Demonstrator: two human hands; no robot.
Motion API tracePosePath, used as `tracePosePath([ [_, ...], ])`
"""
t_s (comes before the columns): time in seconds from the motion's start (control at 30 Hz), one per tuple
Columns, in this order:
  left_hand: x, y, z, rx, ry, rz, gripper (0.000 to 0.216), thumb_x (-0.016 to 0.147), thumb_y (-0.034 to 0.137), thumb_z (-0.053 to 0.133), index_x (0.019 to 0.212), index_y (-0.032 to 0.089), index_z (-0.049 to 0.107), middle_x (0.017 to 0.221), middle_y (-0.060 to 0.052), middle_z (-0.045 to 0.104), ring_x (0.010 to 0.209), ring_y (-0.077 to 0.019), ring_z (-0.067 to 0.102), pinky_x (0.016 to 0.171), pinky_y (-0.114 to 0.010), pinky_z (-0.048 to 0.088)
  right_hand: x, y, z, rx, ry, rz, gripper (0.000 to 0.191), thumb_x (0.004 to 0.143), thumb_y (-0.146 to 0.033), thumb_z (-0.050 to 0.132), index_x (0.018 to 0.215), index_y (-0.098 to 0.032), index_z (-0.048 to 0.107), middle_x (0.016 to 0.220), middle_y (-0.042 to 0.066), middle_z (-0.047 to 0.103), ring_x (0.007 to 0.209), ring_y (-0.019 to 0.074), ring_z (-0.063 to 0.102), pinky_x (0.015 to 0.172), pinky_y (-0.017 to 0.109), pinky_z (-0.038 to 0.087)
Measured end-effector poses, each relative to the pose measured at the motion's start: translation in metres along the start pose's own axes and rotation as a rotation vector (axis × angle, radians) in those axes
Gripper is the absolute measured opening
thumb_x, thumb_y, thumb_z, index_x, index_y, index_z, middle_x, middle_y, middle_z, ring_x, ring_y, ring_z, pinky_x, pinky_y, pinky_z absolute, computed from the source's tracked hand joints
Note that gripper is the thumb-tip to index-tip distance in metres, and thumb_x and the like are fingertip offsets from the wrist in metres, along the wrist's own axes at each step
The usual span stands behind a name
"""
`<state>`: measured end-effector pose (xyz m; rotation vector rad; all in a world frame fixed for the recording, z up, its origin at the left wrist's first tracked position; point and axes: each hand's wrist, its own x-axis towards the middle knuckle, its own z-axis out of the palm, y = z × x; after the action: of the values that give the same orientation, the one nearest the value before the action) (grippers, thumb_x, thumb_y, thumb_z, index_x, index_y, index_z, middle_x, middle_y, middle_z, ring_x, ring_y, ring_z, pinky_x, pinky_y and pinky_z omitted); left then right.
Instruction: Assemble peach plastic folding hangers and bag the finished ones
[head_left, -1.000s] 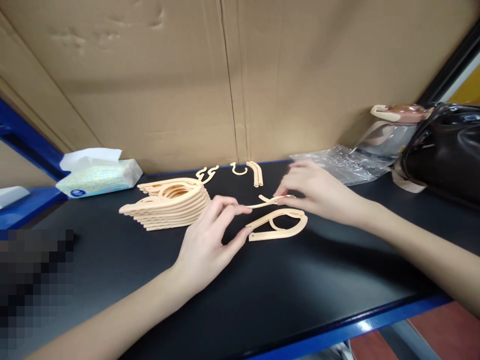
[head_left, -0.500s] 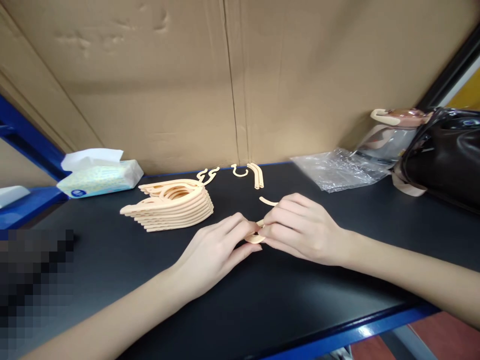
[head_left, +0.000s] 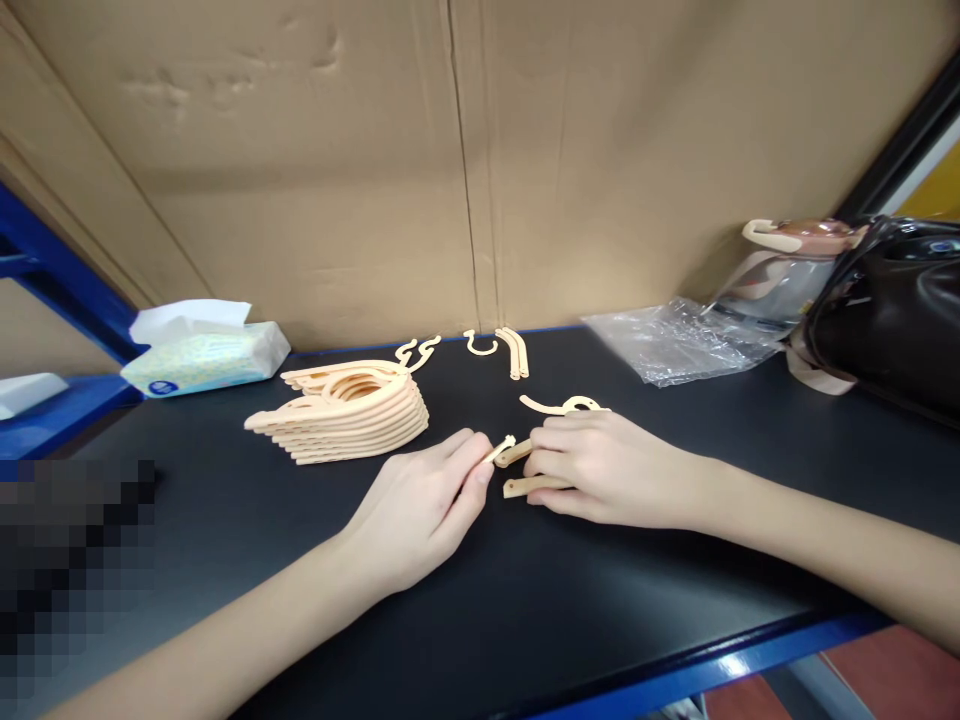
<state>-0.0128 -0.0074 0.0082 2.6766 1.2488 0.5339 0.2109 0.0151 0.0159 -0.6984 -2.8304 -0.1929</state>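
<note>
Here, we pinch a thin strip (head_left: pixel 502 446) between the thumb and forefinger of the left hand (head_left: pixel 424 510), leaving its knobbed tip free and pointing away from us. The fingers of the right hand (head_left: pixel 604 465) curl over a folded hanger (head_left: pixel 534 486), pressing it near the table (head_left: pixel 420 640); its two bored arm ends protrude toward the left hand, one behind the other. The strip lies just beside the farther arm end; we cannot tell whether they touch. Just beyond the right hand, a hook (head_left: pixel 541 405) with a ring is visible; its joint with the hanger, if any, is covered.

We judge the step in hand to be lining up the strip with the arm ends. In our view, the next move calls for a firm right hold and a small turn of the left wrist, so that the knob faces a hole squarely.

Farther out, a neat stack (head_left: pixel 349 425) of folded hangers stands left of the hands. Near the cardboard (head_left: pixel 337 200) lie a loose hook (head_left: pixel 481 346) and two bars (head_left: pixel 514 353). A tissue pack (head_left: pixel 206 360) sits at far left; a plastic bag (head_left: pixel 652 342), a bottle (head_left: pixel 780 270) and a dark handbag (head_left: pixel 892 315) occupy the right.
</note>
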Motion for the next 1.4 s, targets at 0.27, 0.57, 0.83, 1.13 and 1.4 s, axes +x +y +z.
tracePosePath([
  [0.27,0.001,0.001,0.0,0.019,-0.018,-0.008,0.035,0.099,0.03,0.024,0.068,0.02,0.039,0.065,0.003,0.047,0.056,-0.0123,0.049,0.053,-0.024,0.032,-0.001,-0.003,0.002,-0.024,0.019,-0.013,0.013,0.091,-0.017,0.049,0.08,-0.016,0.057,0.08,0.003,0.063,0.079,0.0175,0.059,0.072,0.029,0.042],
  [0.57,0.001,-0.001,0.002,0.032,-0.078,-0.128,0.033,0.097,0.034,0.03,0.069,0.02,0.037,0.06,0.004,0.047,0.052,-0.0131,0.047,0.051,-0.025,0.028,0.0,-0.006,0.004,-0.168,-0.002,-0.022,0.015,0.097,-0.02,0.039,0.094,-0.016,0.053,0.083,0.003,0.057,0.064,0.0147,0.054,0.055,0.028,0.035],
  [0.83,0.001,-0.001,0.003,0.01,-0.082,-0.133,0.031,0.099,0.033,0.021,0.076,0.022,0.038,0.067,0.002,0.053,0.057,-0.0155,0.053,0.053,-0.026,0.033,0.001,0.002,0.012,-0.001,-0.031,0.065,0.016,0.1,-0.024,0.035,0.098,-0.017,0.049,0.083,0.002,0.06,0.063,0.0152,0.056,0.054,0.027,0.033],
  [1.13,0.001,-0.001,0.003,0.051,-0.111,-0.127,0.029,0.098,0.032,0.022,0.075,0.022,0.036,0.066,0.002,0.053,0.055,-0.0156,0.052,0.052,-0.025,0.033,0.004,0.0,0.02,0.061,-0.054,0.083,0.024,0.101,-0.032,0.033,0.105,-0.017,0.051,0.089,0.003,0.065,0.062,0.0148,0.059,0.05,0.025,0.028],
  [1.4,0.002,-0.001,0.002,0.111,-0.13,-0.114,0.029,0.098,0.03,0.022,0.073,0.022,0.036,0.059,0.003,0.05,0.051,-0.0148,0.051,0.05,-0.025,0.03,0.003,0.004,0.024,0.06,0.05,0.11,0.013,0.093,-0.021,0.04,0.098,-0.016,0.052,0.071,-0.001,0.061,0.051,0.0122,0.048,0.049,0.026,0.021],
])
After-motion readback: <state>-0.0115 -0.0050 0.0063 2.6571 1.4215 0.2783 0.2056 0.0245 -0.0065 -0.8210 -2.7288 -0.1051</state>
